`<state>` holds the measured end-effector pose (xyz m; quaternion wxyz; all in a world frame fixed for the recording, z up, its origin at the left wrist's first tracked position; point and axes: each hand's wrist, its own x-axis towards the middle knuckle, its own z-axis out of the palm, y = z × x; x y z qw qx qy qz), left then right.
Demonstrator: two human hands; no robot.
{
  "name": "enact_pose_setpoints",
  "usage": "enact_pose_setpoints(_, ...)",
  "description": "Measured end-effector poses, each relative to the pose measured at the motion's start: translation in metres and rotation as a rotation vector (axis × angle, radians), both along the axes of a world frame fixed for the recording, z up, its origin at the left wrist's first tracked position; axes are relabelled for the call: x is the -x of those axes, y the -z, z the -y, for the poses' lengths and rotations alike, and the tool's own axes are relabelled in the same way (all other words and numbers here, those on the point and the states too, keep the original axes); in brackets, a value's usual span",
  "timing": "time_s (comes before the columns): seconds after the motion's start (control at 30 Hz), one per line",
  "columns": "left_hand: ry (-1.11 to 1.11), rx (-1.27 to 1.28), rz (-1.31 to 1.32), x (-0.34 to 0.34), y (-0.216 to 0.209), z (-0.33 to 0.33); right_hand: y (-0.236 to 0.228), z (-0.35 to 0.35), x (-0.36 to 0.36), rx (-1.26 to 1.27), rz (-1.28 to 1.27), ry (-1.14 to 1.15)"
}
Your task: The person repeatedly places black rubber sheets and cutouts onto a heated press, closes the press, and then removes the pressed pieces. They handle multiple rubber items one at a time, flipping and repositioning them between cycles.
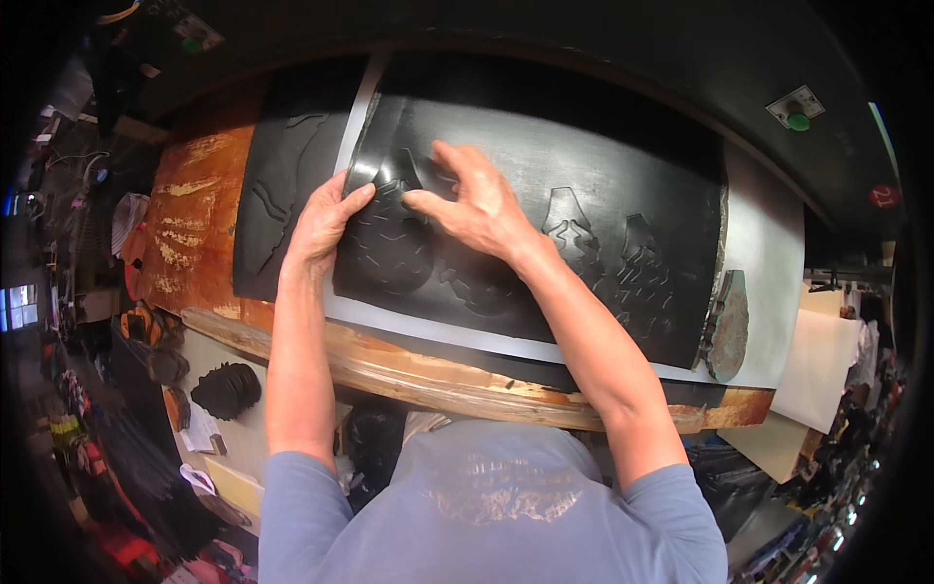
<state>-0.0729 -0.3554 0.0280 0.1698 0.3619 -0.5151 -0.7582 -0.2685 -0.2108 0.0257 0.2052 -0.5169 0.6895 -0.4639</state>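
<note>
A large black sheet (467, 146), leather-like or rubbery, lies on a pale metal plate, with several shapes cut or pressed into it. My left hand (324, 222) is at its left edge, thumb on top and the other fingers partly hidden, gripping the edge. My right hand (479, 202) is over the sheet with thumb and forefinger apart and nothing visible between them. The thumb comes close to or touches a rounded cut shape (391, 248) with zigzag marks; its narrow dark tip shows between my hands. Further right are two similar cut shapes (574, 238).
A greyish, sole-shaped cutting die (728, 331) stands at the sheet's right edge. Another black piece (292, 185) lies left on a worn brown board (195, 204). A dark machine beam with green buttons (799, 122) spans the far side. A wooden rail (428, 375) edges the near side.
</note>
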Motion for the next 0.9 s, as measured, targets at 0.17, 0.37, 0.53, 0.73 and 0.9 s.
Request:
enact_pose_setpoints(0.17, 0.059, -0.013, -0.158, -0.009, 0.006, 0.003, -0.003, 0.025, -0.019, -0.222, 0.375, -0.107)
enact_pose_setpoints(0.37, -0.056, 0.073, -0.002, -0.012, 0.009, -0.001, -0.016, 0.018, -0.030, -0.023, 0.838, 0.001)
enact_pose_setpoints(0.53, -0.455, 0.557, 0.020, -0.021, -0.009, -0.040, -0.039, -0.046, -0.031, 0.281, 0.699, 0.155)
enact_pose_setpoints(0.73, -0.133, 0.009, -0.013, -0.004, -0.012, -0.091, -0.036, -0.083, 0.022, -0.028, 0.779, 0.154)
enact_pose_setpoints(0.9, -0.083, -0.038, 0.141, 0.020, -0.016, -0.083, 0.026, -0.067, 0.005, -0.083, 0.283, 0.299)
